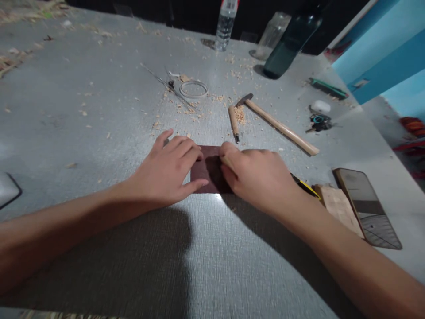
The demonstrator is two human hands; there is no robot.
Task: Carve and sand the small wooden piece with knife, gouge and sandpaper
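A dark reddish-brown rectangular sheet [207, 170] lies flat on the grey table [219, 248]. On its left edge rests my left hand [175, 168], fingers spread, with the thumb on the lower left part of the sheet. My right hand [255, 175] is closed over the sheet's right part, its fingers wrapped round a small pale wooden piece [229, 164] that is mostly hidden by the hand. Just beyond the sheet lie a short wooden-handled tool [233, 124] and a hammer [279, 125].
Wire and a ring coil [193, 89] lie among wood shavings. Bottles [226, 26] stand at the back. On the right are a green cutter [328, 88], keys [320, 123], a yellow knife [307, 188], a wood block [338, 206] and a phone [368, 208].
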